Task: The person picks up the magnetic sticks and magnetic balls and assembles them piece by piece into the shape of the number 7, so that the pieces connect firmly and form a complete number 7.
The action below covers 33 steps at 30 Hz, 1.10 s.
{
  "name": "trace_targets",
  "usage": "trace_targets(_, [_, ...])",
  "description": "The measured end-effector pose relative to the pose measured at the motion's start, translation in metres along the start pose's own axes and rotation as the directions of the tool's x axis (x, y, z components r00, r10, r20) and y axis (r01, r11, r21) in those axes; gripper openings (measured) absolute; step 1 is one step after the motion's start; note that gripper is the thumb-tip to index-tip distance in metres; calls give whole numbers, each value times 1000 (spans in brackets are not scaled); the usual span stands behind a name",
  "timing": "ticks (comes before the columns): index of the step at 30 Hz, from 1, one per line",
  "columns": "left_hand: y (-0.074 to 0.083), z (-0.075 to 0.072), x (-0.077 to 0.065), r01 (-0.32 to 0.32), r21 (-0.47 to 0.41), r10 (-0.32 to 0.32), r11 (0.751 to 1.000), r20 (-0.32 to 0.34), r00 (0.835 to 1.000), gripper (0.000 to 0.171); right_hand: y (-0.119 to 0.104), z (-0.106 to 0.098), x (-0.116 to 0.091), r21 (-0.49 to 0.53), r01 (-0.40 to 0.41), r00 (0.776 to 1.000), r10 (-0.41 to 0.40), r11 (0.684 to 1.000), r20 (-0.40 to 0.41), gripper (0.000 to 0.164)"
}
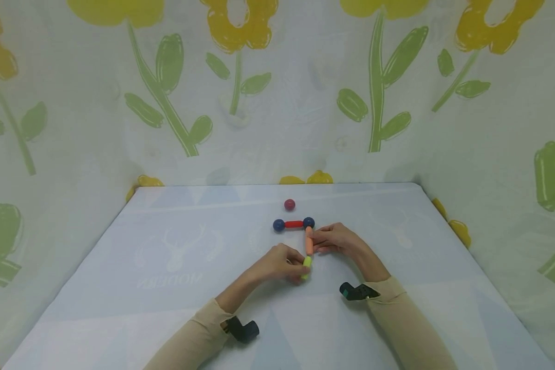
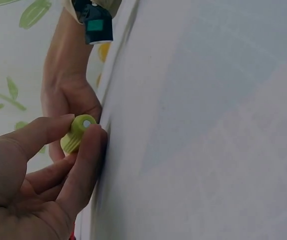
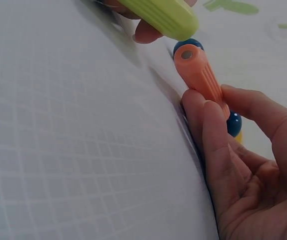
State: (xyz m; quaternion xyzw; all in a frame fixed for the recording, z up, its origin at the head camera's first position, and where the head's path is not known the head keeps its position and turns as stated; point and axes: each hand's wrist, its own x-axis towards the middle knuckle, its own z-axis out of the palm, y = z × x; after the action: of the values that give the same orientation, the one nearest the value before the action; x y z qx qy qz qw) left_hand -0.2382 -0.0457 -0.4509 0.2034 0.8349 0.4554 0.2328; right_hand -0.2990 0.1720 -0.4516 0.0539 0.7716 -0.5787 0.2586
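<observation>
My left hand (image 1: 277, 262) pinches a yellow-green magnetic stick (image 1: 307, 266) between thumb and fingers. The silvery tip of that stick (image 2: 86, 123) shows in the left wrist view. My right hand (image 1: 338, 239) pinches an orange magnetic stick (image 1: 309, 239) from the right side. The far end of the orange stick meets a dark blue ball (image 1: 308, 222). Its near end, with a metal disc, faces the yellow-green stick (image 3: 166, 17); whether the two touch I cannot tell. A red stick (image 1: 293, 224) joins that ball to a second dark blue ball (image 1: 279, 225).
A loose dark red ball (image 1: 289, 204) lies behind the red stick, toward the table's back edge. The pale printed table (image 1: 166, 298) meets a flower-patterned curtain (image 1: 277, 139) at its back and sides. A small dark camera is strapped at each wrist.
</observation>
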Motion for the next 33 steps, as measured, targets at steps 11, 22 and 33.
trace_targets(11, [0,0,6,58,-107,-58,993,-5,998,28,0,0,-1,-1,8,1000,-8,1000,0,53])
trace_targets(22, [2,1,7,94,-173,-94,980,11,996,29,0,0,-1,1,20,1000,-20,1000,14,53])
trace_targets(33, [2,-3,3,75,-152,-66,986,65,996,26,-1,1,-3,17,33,999,-34,999,18,53])
